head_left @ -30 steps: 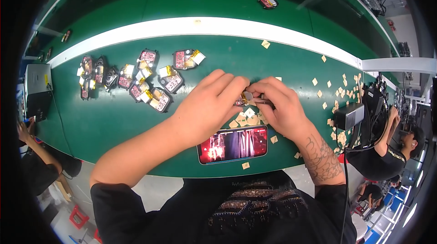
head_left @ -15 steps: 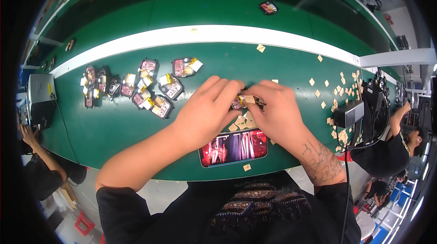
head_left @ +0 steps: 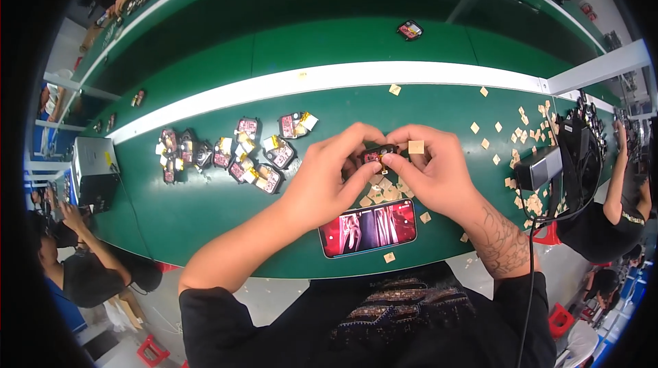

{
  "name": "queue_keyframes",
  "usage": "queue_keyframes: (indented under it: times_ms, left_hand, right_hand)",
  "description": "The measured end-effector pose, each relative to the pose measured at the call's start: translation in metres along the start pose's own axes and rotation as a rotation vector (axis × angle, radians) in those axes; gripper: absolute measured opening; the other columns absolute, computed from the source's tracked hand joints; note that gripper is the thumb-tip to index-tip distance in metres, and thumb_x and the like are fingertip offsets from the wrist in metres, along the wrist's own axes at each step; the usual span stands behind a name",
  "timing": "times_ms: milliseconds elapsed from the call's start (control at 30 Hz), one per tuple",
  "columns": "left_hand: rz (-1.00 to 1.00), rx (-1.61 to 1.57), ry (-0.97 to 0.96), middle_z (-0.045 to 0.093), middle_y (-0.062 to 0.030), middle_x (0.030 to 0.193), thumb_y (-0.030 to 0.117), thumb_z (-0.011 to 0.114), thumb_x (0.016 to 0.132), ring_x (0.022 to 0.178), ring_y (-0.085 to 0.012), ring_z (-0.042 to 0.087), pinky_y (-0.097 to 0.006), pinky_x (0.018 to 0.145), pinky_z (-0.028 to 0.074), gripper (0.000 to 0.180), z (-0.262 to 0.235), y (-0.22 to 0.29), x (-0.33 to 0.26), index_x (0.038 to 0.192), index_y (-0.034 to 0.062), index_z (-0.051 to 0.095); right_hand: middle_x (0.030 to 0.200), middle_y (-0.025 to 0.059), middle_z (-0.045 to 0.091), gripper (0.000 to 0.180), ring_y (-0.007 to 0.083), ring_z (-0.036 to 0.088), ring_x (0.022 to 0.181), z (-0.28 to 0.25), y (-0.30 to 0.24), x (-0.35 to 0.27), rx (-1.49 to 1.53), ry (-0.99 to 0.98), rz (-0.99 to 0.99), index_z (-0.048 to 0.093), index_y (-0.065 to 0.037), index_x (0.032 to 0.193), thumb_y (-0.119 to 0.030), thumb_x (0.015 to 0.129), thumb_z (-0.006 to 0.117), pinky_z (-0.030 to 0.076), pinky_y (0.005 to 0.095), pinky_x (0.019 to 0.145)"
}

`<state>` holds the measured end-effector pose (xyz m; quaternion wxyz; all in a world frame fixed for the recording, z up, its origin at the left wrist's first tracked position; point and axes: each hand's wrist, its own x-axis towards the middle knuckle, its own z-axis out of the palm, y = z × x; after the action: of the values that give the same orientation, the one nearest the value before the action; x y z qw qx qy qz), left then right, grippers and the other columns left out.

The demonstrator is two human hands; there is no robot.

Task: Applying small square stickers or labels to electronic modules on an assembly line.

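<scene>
My left hand [head_left: 341,174] and my right hand [head_left: 433,169] meet over the green table. Between them they grip a small black device housing [head_left: 379,155] with a pinkish-red circuit board inside. Both thumbs press on its near side, and my fingers curl round its far side and hide part of it. A tan square sticker [head_left: 416,147] shows against the fingers of my right hand, and whether it is stuck there or pinched I cannot tell. Just below my hands lies a loose pile of similar tan pieces [head_left: 384,192]. Nearer me, a phone [head_left: 369,229] displays a reddish picture.
Several open device housings [head_left: 267,177] with boards and yellow-taped batteries lie to the left. Tan squares scatter on the right around a dark box [head_left: 538,168] and black cables. A white rail [head_left: 329,80] crosses behind; one housing [head_left: 410,30] lies beyond it. Other people sit at both sides.
The whole view has shifted, so the table appears lower and further right. My thumbs have come together on the housing. The tan square moved from between my hands to my right fingers.
</scene>
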<state>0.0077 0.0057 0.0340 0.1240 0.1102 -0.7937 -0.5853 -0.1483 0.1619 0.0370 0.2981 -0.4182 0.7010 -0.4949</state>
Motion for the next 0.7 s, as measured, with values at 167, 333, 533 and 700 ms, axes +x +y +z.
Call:
queue_keyframes:
  times_ms: [167,333,533,700]
  left_hand:
    - [-0.047,0.264,0.100,0.060,-0.0039,0.073,0.001,0.075,0.096,0.069,-0.0093,0.057,-0.029,0.062,0.046,0.025,-0.020,0.004,0.050,0.119,0.0047,0.064]
    - [-0.080,0.599,0.364,0.067,-0.0112,0.071,0.007,0.074,0.097,0.067,-0.0226,0.070,-0.038,0.066,0.055,0.020,-0.098,-0.065,0.136,0.116,0.0038,0.068]
    - [0.088,1.138,0.401,0.072,-0.0197,0.116,0.019,0.077,0.097,0.112,-0.0367,0.069,-0.046,0.100,0.054,0.042,-0.129,-0.069,0.135,0.136,0.0061,0.065]
    - [0.060,0.828,0.017,0.064,-0.0194,0.138,0.020,0.083,0.091,0.128,-0.0384,0.061,-0.046,0.109,0.052,0.064,-0.111,-0.012,0.038,0.148,0.0075,0.059]
  right_hand:
    - [0.085,0.0050,0.064,0.034,0.0076,0.049,0.063,-0.007,0.004,0.003,0.085,0.092,-0.003,0.069,-0.001,0.130,-0.007,0.098,0.078,0.041,0.0278,0.057]
    - [0.101,0.0092,0.064,0.024,0.0184,0.061,0.080,-0.024,0.028,0.006,-0.257,0.178,-0.159,0.066,-0.002,0.127,-0.004,0.103,0.068,0.048,0.0310,0.069]
    - [0.099,0.0155,0.070,0.007,0.0350,0.070,0.088,-0.040,0.046,0.000,-0.339,0.199,-0.232,0.064,-0.002,0.110,0.000,0.105,0.060,0.056,0.0398,0.079]
    - [0.096,0.0126,0.071,0.003,0.0323,0.070,0.085,-0.040,0.046,0.000,-0.299,0.204,-0.167,0.065,-0.002,0.106,-0.002,0.104,0.063,0.055,0.0394,0.075]
